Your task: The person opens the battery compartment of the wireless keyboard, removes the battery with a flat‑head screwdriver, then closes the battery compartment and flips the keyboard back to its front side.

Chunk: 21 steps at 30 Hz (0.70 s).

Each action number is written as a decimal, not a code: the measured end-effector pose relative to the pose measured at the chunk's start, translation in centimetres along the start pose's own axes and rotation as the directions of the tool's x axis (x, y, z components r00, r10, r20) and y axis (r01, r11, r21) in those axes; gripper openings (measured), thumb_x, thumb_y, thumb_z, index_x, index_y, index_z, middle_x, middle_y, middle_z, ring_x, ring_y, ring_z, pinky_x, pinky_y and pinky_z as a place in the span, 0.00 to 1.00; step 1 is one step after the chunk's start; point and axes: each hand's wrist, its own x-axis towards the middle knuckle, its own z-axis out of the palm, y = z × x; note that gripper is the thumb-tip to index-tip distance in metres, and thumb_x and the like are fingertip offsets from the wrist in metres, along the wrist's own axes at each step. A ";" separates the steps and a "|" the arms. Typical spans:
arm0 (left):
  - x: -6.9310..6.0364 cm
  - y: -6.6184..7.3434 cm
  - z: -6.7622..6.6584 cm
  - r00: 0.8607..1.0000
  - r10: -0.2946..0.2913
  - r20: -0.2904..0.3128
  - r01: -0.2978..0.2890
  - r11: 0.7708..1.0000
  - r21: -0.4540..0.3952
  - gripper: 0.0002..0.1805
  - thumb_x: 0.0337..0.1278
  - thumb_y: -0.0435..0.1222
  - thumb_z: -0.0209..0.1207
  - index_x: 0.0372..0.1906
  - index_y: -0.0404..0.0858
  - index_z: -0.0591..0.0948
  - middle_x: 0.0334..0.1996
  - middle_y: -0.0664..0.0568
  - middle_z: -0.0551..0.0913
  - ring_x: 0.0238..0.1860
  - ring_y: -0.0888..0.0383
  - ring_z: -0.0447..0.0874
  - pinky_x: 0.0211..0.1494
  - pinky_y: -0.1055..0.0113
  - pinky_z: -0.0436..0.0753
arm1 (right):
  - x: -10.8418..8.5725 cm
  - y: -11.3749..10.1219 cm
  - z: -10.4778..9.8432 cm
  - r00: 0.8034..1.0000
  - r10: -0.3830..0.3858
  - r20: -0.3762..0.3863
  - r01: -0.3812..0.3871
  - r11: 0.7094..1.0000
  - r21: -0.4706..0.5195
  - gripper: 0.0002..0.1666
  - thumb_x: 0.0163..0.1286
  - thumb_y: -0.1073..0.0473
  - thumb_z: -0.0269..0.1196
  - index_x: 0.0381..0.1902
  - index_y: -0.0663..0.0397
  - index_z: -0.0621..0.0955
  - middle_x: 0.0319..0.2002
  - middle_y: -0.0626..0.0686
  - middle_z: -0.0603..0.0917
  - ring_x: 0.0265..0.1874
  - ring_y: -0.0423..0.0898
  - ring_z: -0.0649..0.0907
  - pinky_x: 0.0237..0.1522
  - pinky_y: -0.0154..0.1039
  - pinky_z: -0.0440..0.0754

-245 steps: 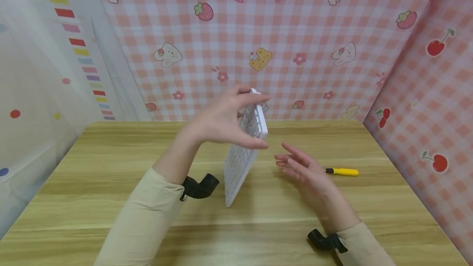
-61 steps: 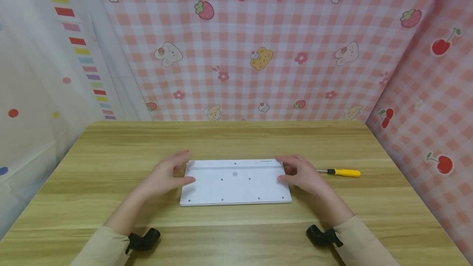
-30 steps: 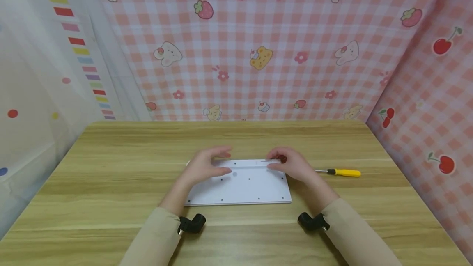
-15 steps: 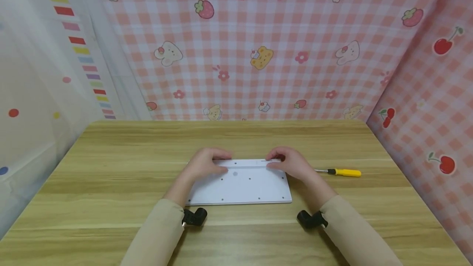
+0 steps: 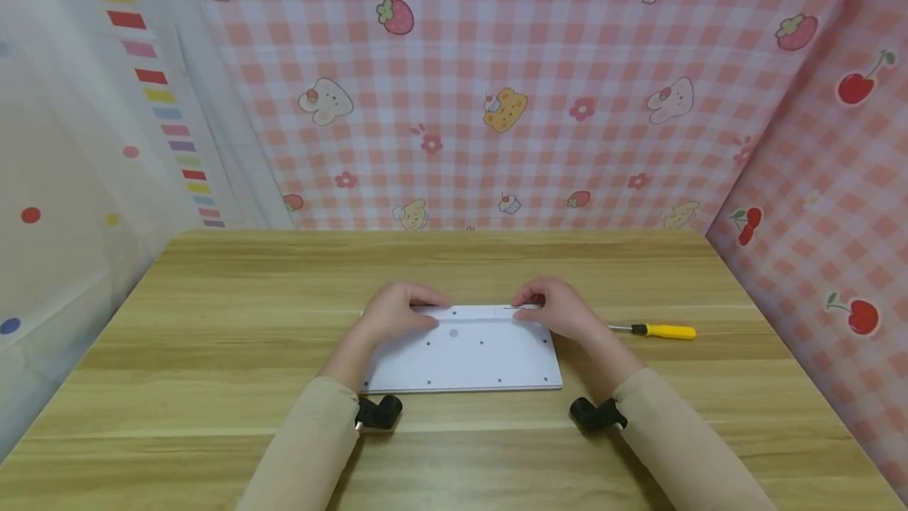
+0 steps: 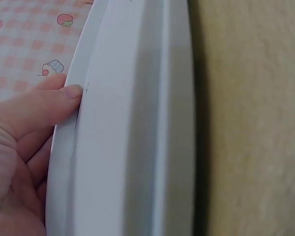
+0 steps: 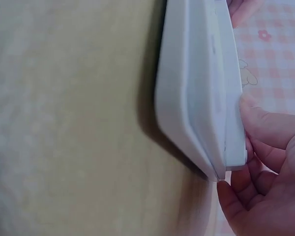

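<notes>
A white keyboard (image 5: 464, 357) lies face down on the wooden table, its screw-dotted back upward. In the head view my left hand (image 5: 393, 314) grips the far long edge left of its middle, thumb over the back and fingers behind the edge. Near the far right corner, my right hand (image 5: 560, 310) holds the same edge between thumb and fingers. The left wrist view has the left thumb (image 6: 71, 92) on the keyboard's raised strip. In the right wrist view the right thumb (image 7: 250, 113) presses that strip, with curled fingers below. The keys are hidden underneath.
A screwdriver (image 5: 667, 331) with a yellow handle lies to the right of the right hand, its tip hidden behind that wrist. Pink checked cloth (image 5: 539, 54) hangs behind the wooden table (image 5: 213, 353), with more cloth along both sides.
The keyboard, earlier held upright by the left hand, now lies face down. Both hands have moved from its short ends to its far long edge and closed on it. The screwdriver has stayed put.
</notes>
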 end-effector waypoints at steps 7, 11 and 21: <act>0.0 -0.1 0.0 1.000 -0.024 -0.002 0.024 1.000 0.006 0.16 0.50 0.29 0.71 0.46 0.44 0.89 0.47 0.54 0.87 0.53 0.54 0.83 0.61 0.58 0.76 | -0.1 -0.2 0.1 1.000 -0.004 -0.017 0.004 1.000 -0.023 0.05 0.62 0.64 0.71 0.35 0.55 0.86 0.36 0.50 0.82 0.36 0.49 0.75 0.43 0.42 0.74; 0.0 -0.1 0.1 0.999 -0.033 -0.003 0.033 0.999 0.015 0.16 0.51 0.30 0.71 0.46 0.45 0.89 0.47 0.54 0.87 0.54 0.54 0.83 0.61 0.57 0.76 | 0.0 -0.2 0.1 0.999 -0.027 -0.031 0.026 0.999 -0.029 0.05 0.61 0.65 0.72 0.34 0.55 0.85 0.35 0.50 0.82 0.35 0.48 0.75 0.42 0.42 0.74; 0.0 -0.3 0.1 1.000 -0.021 0.000 0.021 1.000 0.023 0.16 0.51 0.30 0.71 0.46 0.45 0.89 0.47 0.54 0.87 0.54 0.54 0.83 0.62 0.57 0.76 | -0.1 -0.4 0.2 0.999 -0.010 -0.044 0.009 1.000 -0.029 0.06 0.60 0.65 0.73 0.32 0.55 0.84 0.33 0.49 0.81 0.34 0.48 0.75 0.40 0.41 0.74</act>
